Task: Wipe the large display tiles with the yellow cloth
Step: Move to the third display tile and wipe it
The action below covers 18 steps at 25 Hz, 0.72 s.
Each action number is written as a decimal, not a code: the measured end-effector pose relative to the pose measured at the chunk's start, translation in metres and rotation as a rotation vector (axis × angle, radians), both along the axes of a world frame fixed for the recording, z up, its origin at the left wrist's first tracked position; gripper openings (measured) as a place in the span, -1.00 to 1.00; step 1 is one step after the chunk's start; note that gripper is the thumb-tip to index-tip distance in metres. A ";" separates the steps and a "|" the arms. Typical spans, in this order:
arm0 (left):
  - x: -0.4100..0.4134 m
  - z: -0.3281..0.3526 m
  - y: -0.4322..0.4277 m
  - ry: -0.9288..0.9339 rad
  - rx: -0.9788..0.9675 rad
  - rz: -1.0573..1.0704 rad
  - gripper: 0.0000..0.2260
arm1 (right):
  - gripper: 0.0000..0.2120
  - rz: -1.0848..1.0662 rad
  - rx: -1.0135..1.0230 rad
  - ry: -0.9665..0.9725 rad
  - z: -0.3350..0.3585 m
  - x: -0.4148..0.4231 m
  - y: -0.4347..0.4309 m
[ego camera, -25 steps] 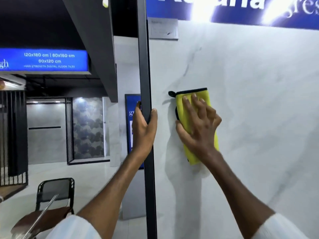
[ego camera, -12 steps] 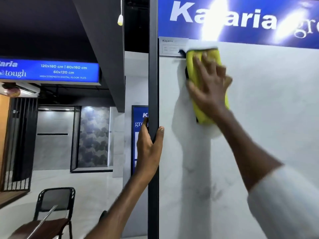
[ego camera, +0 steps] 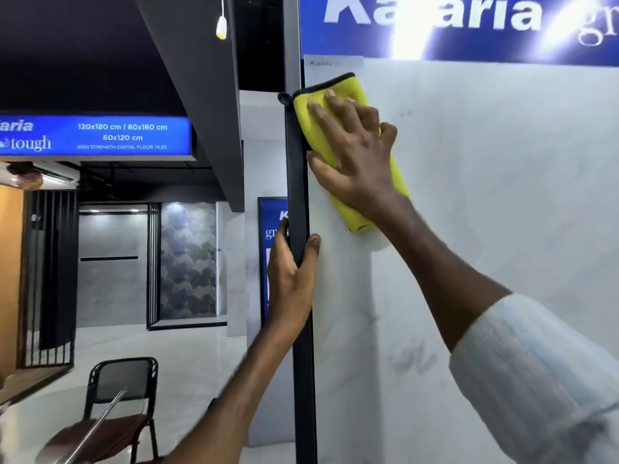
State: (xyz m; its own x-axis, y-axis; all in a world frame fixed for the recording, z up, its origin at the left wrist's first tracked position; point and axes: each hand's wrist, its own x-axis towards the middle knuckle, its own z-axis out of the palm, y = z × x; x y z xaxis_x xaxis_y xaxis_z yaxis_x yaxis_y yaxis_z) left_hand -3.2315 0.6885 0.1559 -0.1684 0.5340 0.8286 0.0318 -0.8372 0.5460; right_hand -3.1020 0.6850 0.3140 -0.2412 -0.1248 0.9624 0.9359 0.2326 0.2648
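Closest to me is the person's white sleeve (ego camera: pixel 536 380), the right forearm reaching up out of it. The left grip (ego camera: pixel 291 276) holds the black frame post (ego camera: pixel 303 380) at the panel's edge, fingers curled behind it and the thumb lying on the tile side. Higher up, the right grip (ego camera: pixel 355 152) lies flat with its fingers spread, closed round nothing, and presses the folded yellow cloth (ego camera: pixel 308 122) against the large display tile (ego camera: pixel 485 195). The cloth sits in the tile's upper left corner, touching the post and just under a small label (ego camera: pixel 335 63) and the blue banner (ego camera: pixel 435 25).

I judge the job only partly done. Grey smudges (ego camera: pixel 412 360) show lower on this tile, and I cannot tell whether the broad face to the right has been wiped. Beyond, past a chair (ego camera: pixel 124 396), a patterned panel (ego camera: pixel 187 259) stands in the far bay, well apart from the cloth.
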 end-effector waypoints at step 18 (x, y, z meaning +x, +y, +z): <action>-0.001 -0.118 -0.006 -0.082 -0.343 -0.047 -0.82 | -0.36 -0.003 -0.108 0.183 -0.273 -0.003 -0.021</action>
